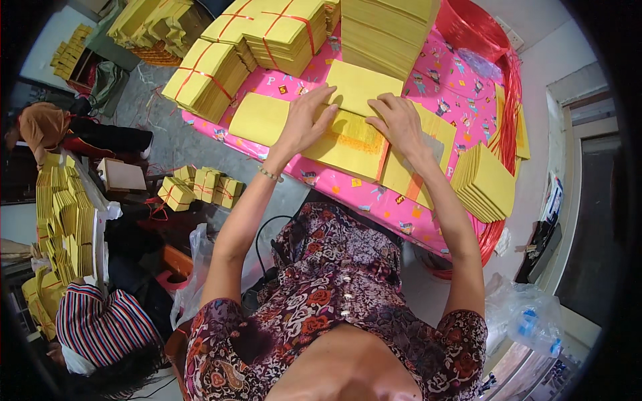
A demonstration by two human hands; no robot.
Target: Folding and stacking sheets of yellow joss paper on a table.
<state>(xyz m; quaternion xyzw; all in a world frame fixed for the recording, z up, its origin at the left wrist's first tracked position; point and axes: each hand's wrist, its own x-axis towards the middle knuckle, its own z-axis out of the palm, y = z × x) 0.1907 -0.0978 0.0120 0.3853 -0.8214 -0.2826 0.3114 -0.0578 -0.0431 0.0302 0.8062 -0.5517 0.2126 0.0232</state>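
A piece of yellow paper (364, 83) lies between my hands on the table. My left hand (307, 120) holds its left edge, fingers along the side and thumb near the front edge. My right hand (400, 127) has bent fingers closed on its right front corner. Whether it is one sheet or several I cannot tell. Just in front lies a yellow sheet with an orange-stained patch (358, 139). A smooth yellow stack (257, 120) sits left of my left hand. Flat yellow sheets (435, 144) lie partly under my right forearm.
The pink patterned tablecloth (321, 179) holds tied yellow bundles (200, 77), a tall yellow stack (384, 33) and a fanned stack (485, 182). Red strapping (511, 100) hangs at the right. Two people work at the left: a brown top (43, 127) and a striped top (103, 324).
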